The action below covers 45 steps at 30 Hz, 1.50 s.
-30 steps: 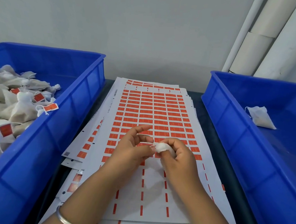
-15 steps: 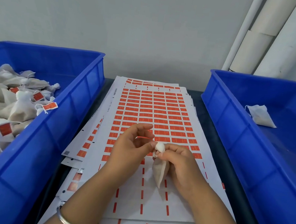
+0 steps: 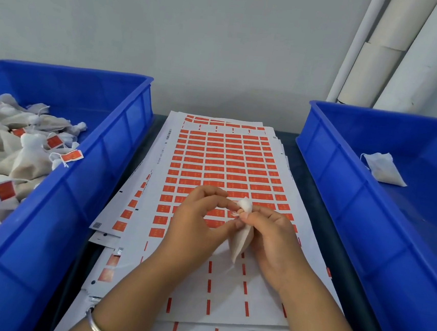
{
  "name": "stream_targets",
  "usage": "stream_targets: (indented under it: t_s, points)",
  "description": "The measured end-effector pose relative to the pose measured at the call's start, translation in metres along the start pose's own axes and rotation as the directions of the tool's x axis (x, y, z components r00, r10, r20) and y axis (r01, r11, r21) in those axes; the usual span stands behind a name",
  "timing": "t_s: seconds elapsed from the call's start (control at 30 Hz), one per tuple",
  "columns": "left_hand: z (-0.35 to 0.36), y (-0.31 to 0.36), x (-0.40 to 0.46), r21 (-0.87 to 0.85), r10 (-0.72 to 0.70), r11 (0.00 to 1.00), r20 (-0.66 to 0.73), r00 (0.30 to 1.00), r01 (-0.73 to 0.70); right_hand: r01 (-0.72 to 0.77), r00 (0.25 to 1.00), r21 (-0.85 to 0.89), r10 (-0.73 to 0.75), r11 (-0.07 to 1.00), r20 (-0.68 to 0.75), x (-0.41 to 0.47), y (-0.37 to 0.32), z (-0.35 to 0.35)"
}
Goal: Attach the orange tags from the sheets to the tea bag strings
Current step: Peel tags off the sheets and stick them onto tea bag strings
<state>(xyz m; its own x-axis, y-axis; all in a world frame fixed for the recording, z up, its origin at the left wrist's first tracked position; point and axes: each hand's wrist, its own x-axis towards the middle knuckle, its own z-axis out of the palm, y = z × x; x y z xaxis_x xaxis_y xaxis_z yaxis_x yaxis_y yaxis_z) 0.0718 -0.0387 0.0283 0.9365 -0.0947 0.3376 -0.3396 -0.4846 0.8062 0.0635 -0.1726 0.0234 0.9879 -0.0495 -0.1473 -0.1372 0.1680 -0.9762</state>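
A small beige tea bag (image 3: 241,238) with a white gathered top hangs over the sheet of orange tags (image 3: 225,166) in the middle of the table. My right hand (image 3: 272,237) grips the bag at its neck. My left hand (image 3: 201,222) pinches the white string at the bag's top, fingertips touching those of the right hand. No orange tag is visible on this bag. The sheet's near rows are stripped, with only thin orange slivers left.
A blue crate (image 3: 56,203) on the left holds several tagged tea bags (image 3: 26,157). A blue crate (image 3: 384,208) on the right holds one untagged tea bag (image 3: 382,169). More tag sheets (image 3: 117,209) lie stacked underneath. White pipes (image 3: 383,53) stand at the back right.
The tea bag was bunched in the right hand a second ago; it has dropped and hangs from its neck. Both hands stay together at the bag's top, shifted slightly right.
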Motion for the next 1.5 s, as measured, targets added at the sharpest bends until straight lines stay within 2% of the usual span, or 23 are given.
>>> stream_targets:
  t_s: [0.23,0.33,0.43,0.57,0.63,0.7,0.8,0.93,1.07,1.17,1.23,1.33,1.43,1.5]
  points:
    - [-0.002,-0.004,0.003,0.099,0.008,0.995,-0.008,1.0,-0.007,0.0,1.0,-0.075,-0.001,0.997,-0.022,0.002,0.002,0.0]
    - [-0.005,-0.008,0.005,0.159,0.016,0.987,-0.028,0.999,-0.011,0.031,0.999,-0.18,-0.032,0.983,-0.004,0.001,0.001,0.002]
    - [-0.008,-0.011,0.007,0.191,0.011,0.981,-0.107,0.994,0.01,0.038,0.999,-0.219,-0.034,0.975,0.02,0.001,0.001,0.004]
    - [-0.017,-0.015,0.013,0.154,-0.069,0.982,-0.272,0.96,0.114,0.004,0.998,-0.08,0.001,0.997,0.058,-0.001,-0.003,0.004]
    - [-0.02,-0.018,0.015,0.098,-0.111,0.983,-0.336,0.935,0.152,-0.004,0.993,-0.109,0.016,0.994,0.115,-0.003,-0.004,0.003]
    - [-0.018,-0.017,0.015,0.081,-0.12,0.984,-0.342,0.932,0.157,0.003,0.976,-0.188,0.038,0.982,0.213,-0.007,-0.004,0.004]
    - [-0.016,-0.014,0.013,0.048,-0.133,0.987,-0.29,0.948,0.153,0.035,0.933,-0.264,0.064,0.964,0.355,-0.012,-0.008,0.001]
    - [-0.017,-0.013,0.014,-0.01,-0.159,0.987,-0.22,0.963,0.161,0.064,0.885,-0.17,0.023,0.983,0.465,-0.014,-0.012,-0.001]
    - [-0.016,-0.011,0.011,-0.033,-0.149,0.989,-0.166,0.975,0.146,-0.004,0.911,-0.057,0.027,0.998,0.411,-0.009,-0.006,-0.002]
    - [-0.016,-0.011,0.013,-0.048,-0.177,0.984,-0.105,0.979,0.172,-0.008,0.943,-0.036,0.019,0.999,0.332,-0.003,-0.001,-0.007]
    - [-0.019,-0.012,0.015,0.019,-0.226,0.974,-0.024,0.974,0.226,-0.027,0.962,-0.016,0.03,1.0,0.271,0.001,0.001,-0.008]
    - [-0.026,-0.015,0.012,0.263,-0.319,0.922,0.095,0.943,0.285,-0.067,0.976,0.042,0.057,0.997,0.209,0.004,0.003,-0.009]
    - [-0.029,-0.022,-0.001,0.478,-0.341,0.855,0.221,0.913,0.204,-0.091,0.979,0.102,0.07,0.991,0.191,0.005,0.006,-0.008]
    - [-0.027,-0.025,-0.01,0.539,-0.361,0.828,0.3,0.883,0.156,-0.089,0.981,0.111,0.068,0.99,0.182,0.005,0.007,-0.007]
